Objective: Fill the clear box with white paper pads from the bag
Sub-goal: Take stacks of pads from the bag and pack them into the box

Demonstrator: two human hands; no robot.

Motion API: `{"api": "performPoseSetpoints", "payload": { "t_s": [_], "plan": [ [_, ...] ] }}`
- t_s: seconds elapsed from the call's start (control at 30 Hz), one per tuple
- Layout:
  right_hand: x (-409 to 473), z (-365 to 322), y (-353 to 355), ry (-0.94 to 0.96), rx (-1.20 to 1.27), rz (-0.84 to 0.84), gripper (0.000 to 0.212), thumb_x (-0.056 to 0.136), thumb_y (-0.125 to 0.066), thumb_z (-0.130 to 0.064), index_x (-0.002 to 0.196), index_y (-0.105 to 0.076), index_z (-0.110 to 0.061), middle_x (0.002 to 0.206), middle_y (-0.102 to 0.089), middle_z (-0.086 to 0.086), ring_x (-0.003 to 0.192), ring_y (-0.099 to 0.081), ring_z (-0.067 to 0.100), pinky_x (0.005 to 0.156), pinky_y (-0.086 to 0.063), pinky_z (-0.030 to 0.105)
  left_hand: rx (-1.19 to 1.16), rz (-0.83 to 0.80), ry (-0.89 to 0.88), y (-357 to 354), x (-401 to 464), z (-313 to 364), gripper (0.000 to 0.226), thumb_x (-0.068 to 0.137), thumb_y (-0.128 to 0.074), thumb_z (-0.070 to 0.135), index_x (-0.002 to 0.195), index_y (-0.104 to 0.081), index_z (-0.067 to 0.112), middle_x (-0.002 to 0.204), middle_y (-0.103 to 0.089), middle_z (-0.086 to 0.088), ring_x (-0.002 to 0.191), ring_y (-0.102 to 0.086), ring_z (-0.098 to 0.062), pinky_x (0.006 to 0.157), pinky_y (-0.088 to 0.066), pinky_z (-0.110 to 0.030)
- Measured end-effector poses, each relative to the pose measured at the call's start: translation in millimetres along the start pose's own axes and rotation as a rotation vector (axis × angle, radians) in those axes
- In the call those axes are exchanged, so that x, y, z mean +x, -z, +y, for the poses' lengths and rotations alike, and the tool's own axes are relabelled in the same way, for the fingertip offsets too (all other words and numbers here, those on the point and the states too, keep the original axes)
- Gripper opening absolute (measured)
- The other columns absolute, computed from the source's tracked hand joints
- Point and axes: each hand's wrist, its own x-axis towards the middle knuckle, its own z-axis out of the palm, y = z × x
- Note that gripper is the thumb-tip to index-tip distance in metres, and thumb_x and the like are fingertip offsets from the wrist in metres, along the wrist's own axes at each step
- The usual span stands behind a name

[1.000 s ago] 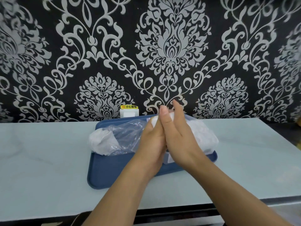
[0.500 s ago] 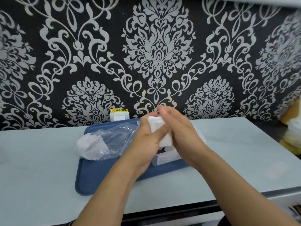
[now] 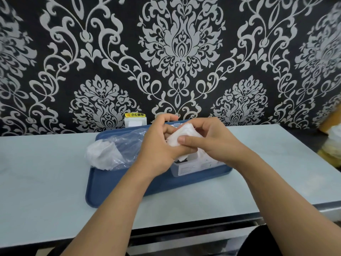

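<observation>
A stack of white paper pads point(image 3: 181, 135) is held between both hands above the clear box point(image 3: 188, 168). My left hand point(image 3: 159, 146) supports the stack from the left and below. My right hand point(image 3: 208, 140) pinches it from the right, thumb across the front. The clear box stands on the right part of a blue tray point(image 3: 114, 187), mostly hidden by my hands. A clear plastic bag point(image 3: 112, 152) with more white pads lies on the tray's left part.
The tray rests on a pale counter point(image 3: 42, 174) against a black patterned wall. A white wall socket with a yellow label point(image 3: 135, 120) sits behind the tray. Yellowish and white items point(image 3: 332, 145) lie beyond the counter's right end.
Both hands have pulled a stack of pads out of the bag and brought it over the clear box; the hands spread apart around the stack, and the box is now visible under them.
</observation>
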Motion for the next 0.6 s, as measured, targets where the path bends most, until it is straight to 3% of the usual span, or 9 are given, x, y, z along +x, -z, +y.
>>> {"api": "performPoseSetpoints", "payload": {
  "t_s": [0.1,0.17,0.23,0.33,0.4,0.5,0.6],
  "plan": [
    [5.2,-0.5,1.9,-0.014,-0.085,0.009,0.017,0.088,-0.075,-0.013,0.102,-0.072,-0.004,0.094,-0.076,0.015,0.090,-0.072,0.035,0.083,-0.057,0.050,0.065,0.038,-0.020,-0.9,0.0,-3.6,0.078,0.056,-0.097,0.018,0.118,-0.053,0.034,0.094,-0.068,0.003,0.084,-0.067,-0.015,0.070,-0.056,-0.027],
    [6.6,0.7,2.9,-0.061,-0.145,-0.042,0.017,0.085,-0.079,-0.015,0.096,-0.072,-0.004,0.081,-0.077,0.007,0.070,-0.071,0.019,0.066,-0.058,0.032,0.083,0.050,-0.020,-1.7,-0.3,-6.0,0.076,0.056,-0.098,0.016,0.115,-0.054,0.034,0.094,-0.068,0.003,0.084,-0.067,-0.015,0.070,-0.056,-0.026],
    [7.3,0.9,2.9,-0.108,-0.202,-0.040,0.017,0.083,-0.081,-0.018,0.087,-0.074,-0.004,0.068,-0.072,0.010,0.056,-0.061,0.012,0.051,-0.046,0.022,0.103,0.039,-0.018,-3.2,-1.3,-6.3,0.078,0.056,-0.098,0.017,0.118,-0.053,0.034,0.098,-0.065,0.006,0.084,-0.066,-0.009,0.069,-0.055,-0.021],
    [12.0,1.9,14.9,-0.238,0.017,0.167,0.024,0.085,-0.078,-0.022,0.091,-0.074,0.001,0.081,-0.071,0.026,0.066,-0.061,0.023,0.058,-0.046,0.031,0.226,0.039,0.006,-5.1,-2.8,-4.3,0.083,0.060,-0.096,0.027,0.128,-0.048,0.032,0.107,-0.057,0.013,0.086,-0.057,-0.004,0.068,-0.048,-0.017],
    [15.4,-1.0,27.1,-0.366,0.225,0.265,0.023,0.082,-0.079,-0.022,0.095,-0.074,-0.003,0.079,-0.069,0.011,0.067,-0.060,0.017,0.053,-0.043,0.025,0.364,0.033,0.019,-5.5,-3.8,-5.8,0.082,0.064,-0.093,0.033,0.130,-0.045,0.032,0.111,-0.055,0.012,0.085,-0.053,-0.008,0.072,-0.045,-0.022],
    [18.7,-3.7,24.3,-0.528,0.409,0.131,0.025,0.083,-0.075,-0.022,0.104,-0.069,-0.011,0.091,-0.067,0.010,0.056,-0.058,0.012,0.037,-0.026,0.016,0.534,-0.005,0.039,-5.3,-6.3,-9.0,0.065,0.077,-0.083,0.031,0.128,-0.042,0.029,0.110,-0.056,0.009,0.090,-0.054,-0.015,0.074,-0.043,-0.029],
    [25.2,1.6,6.3,-0.611,0.206,-0.013,0.017,0.083,-0.073,-0.025,0.093,-0.064,-0.014,0.077,-0.064,0.008,0.041,-0.046,0.009,0.034,-0.017,0.014,0.592,-0.017,0.072,-7.2,-7.2,-11.7,0.048,0.084,-0.071,0.016,0.121,-0.042,0.023,0.112,-0.055,0.003,0.092,-0.054,-0.021,0.072,-0.041,-0.031]
  ]
}}
